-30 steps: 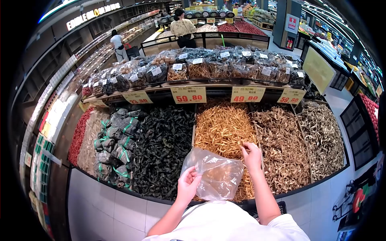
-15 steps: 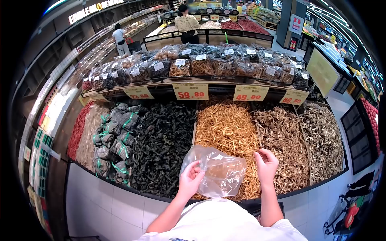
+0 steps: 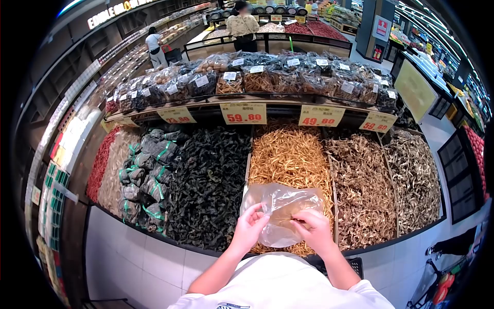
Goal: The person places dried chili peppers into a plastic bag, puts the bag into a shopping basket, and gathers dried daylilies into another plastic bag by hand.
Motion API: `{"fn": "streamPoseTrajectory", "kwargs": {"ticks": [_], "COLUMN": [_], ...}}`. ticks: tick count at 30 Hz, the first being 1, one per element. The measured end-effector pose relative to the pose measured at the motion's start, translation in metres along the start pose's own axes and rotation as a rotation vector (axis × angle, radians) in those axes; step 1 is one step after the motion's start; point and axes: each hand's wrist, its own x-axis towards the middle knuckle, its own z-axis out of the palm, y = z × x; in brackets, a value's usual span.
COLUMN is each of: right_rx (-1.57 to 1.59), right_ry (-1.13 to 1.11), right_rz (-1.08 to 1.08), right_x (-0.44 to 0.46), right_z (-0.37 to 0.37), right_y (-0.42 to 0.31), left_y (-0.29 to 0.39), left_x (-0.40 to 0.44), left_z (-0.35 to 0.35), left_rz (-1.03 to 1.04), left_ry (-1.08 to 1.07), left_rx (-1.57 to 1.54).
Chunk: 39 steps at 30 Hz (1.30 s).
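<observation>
A clear plastic bag [image 3: 280,234] hangs over the near end of the bin of golden dried strips [image 3: 288,154]. My left hand [image 3: 252,224] pinches the bag's left side. My right hand [image 3: 313,229] is over the bag's right part, thumb and fingers pressed together around a small golden strip. To the left of the golden strips lies a bin of dark, curled dried pieces [image 3: 208,180]. Brown dried pieces [image 3: 363,185] fill the bin on the right.
Bagged dried goods [image 3: 272,80] line a shelf behind price signs [image 3: 243,114]. Grey bundles with green ties [image 3: 154,165] lie at left. Two people [image 3: 242,28] [image 3: 155,47] stand farther back. A cart [image 3: 440,288] and a person's leg [image 3: 455,243] show at lower right.
My right hand has moved from the golden strips, past their right edge, then left to the bag. My left hand and the bag have shifted slightly right.
</observation>
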Motion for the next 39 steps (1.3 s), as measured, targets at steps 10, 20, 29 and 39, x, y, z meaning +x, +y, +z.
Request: {"fn": "streamPoseTrajectory", "kwargs": {"ticks": [10, 20, 29, 39], "right_rx": [-0.102, 0.093, -0.438, -0.421], "right_ry": [-0.163, 0.261, 0.039, 0.108], "right_rz": [-0.223, 0.011, 0.254, 0.241], "right_x": [0.009, 0.020, 0.063, 0.081], "right_z": [0.016, -0.037, -0.025, 0.009], "right_y": [-0.001, 0.024, 0.129, 0.181], "left_y": [-0.011, -0.011, -0.024, -0.037], "left_x": [-0.021, -0.039, -0.043, -0.037], "left_z": [-0.007, -0.005, 0.009, 0.026], "left_rz": [0.043, 0.058, 0.093, 0.094], "left_ry": [0.053, 0.148, 0.207, 0.286], "left_rx": [-0.028, -0.008, -0.010, 0.014]}}
